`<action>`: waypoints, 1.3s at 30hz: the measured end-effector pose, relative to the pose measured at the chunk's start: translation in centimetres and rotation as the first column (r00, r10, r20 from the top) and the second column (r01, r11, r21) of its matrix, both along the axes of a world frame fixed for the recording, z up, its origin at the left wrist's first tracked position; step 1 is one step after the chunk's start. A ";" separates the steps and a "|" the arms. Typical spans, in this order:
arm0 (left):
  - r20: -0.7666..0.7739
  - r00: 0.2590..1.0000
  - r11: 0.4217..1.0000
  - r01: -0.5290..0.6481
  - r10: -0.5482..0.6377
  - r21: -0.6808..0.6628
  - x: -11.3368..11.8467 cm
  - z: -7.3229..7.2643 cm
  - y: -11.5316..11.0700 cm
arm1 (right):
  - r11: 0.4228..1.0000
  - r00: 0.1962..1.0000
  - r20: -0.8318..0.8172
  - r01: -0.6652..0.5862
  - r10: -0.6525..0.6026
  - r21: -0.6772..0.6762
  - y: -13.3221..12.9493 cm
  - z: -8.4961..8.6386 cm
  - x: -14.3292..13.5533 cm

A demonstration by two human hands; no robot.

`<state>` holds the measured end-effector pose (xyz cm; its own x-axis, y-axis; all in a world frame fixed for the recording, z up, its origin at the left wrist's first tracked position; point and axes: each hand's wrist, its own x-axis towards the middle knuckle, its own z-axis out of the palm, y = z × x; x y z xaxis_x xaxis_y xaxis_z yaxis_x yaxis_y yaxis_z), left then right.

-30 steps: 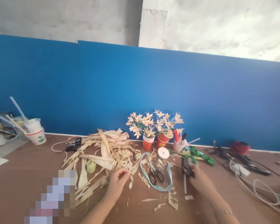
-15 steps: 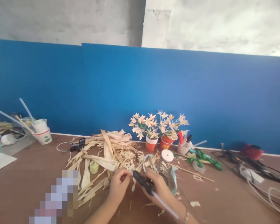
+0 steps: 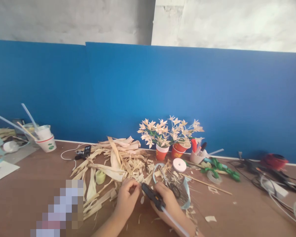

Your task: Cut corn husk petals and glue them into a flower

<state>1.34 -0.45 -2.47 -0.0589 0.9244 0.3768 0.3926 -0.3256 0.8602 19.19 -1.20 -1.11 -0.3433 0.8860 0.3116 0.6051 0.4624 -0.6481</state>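
My right hand (image 3: pixel 166 200) is wrapped round a black glue gun (image 3: pixel 153 196) with a long translucent glue stick (image 3: pixel 175 222) coming out of its back end. The gun's tip points up and left, close to the fingertips of my left hand (image 3: pixel 129 194). Thumb and fingers of my left hand are pinched together; what they hold, if anything, is too small to make out. Dry husk strips (image 3: pixel 117 172) lie in a heap just beyond both hands. Scissors (image 3: pixel 175 190) and a pale blue ribbon (image 3: pixel 186 194) rest beside my right hand.
Red paper cups (image 3: pixel 162 153) with pale husk flowers (image 3: pixel 160 130) stand behind the heap. A white tape roll (image 3: pixel 179 165), green wrapped stems (image 3: pixel 215 166) and cables (image 3: pixel 266 187) lie to the right. A light green cup (image 3: pixel 100 177) and white cups (image 3: pixel 47 143) are leftward.
The view has shifted slightly, so the objects on the right appear farther right. My right hand has shifted slightly, uncovering more of the scissors and ribbon. Both hands keep the same grip.
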 end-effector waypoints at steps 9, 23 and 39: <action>-0.015 1.000 1.000 -0.002 0.002 0.010 0.1 0.3 -0.1 | 1.000 1.000 0.020 -0.015 0.015 -0.001 0.3 -0.5 0.2; -0.045 0.999 1.000 0.004 -0.003 0.017 -0.1 0.2 -0.1 | 1.000 0.999 0.044 -0.004 0.005 -0.006 0.3 -0.4 0.2; -0.065 0.998 1.000 0.003 -0.001 0.028 -0.2 -0.1 0.1 | 0.999 0.999 0.046 -0.021 0.019 0.038 0.3 -0.5 0.4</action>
